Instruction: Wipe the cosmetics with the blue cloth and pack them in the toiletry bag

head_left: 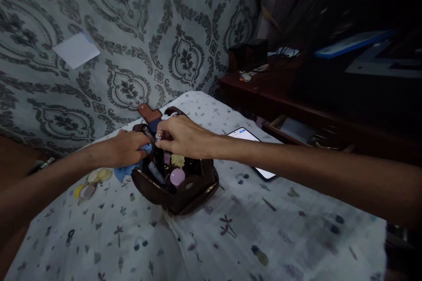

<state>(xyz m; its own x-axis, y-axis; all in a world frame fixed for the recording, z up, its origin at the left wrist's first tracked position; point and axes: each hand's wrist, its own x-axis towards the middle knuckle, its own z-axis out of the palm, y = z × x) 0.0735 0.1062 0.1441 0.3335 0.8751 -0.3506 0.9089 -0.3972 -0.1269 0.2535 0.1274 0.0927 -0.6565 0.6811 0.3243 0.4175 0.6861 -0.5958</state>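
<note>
A dark brown zip bag (pixel 184 199) sits open on the printed cloth, filled with small items. Among them are a round pink-lidded container (pixel 177 177), a yellowish piece (pixel 178 160) and a pale tube (pixel 156 172). My left hand (pixel 127 149) is at the bag's left side, fingers closed on a blue cloth (pixel 125 171) that hangs over the edge. Above the bag's far part, my right hand (pixel 181 136) has its fingers pinched; a small shiny bit shows at the fingertips, too small to name. Behind the hands stands a brown flap with a snap (pixel 150 113).
A phone with a lit screen (pixel 265 173) lies right of the bag, partly under my right forearm. Yellow and cream round items (pixel 87 189) lie at the left. A patterned wall (pixel 132 52) rises behind. At right stands a dark red desk (pixel 277 79) with a drawer pulled out.
</note>
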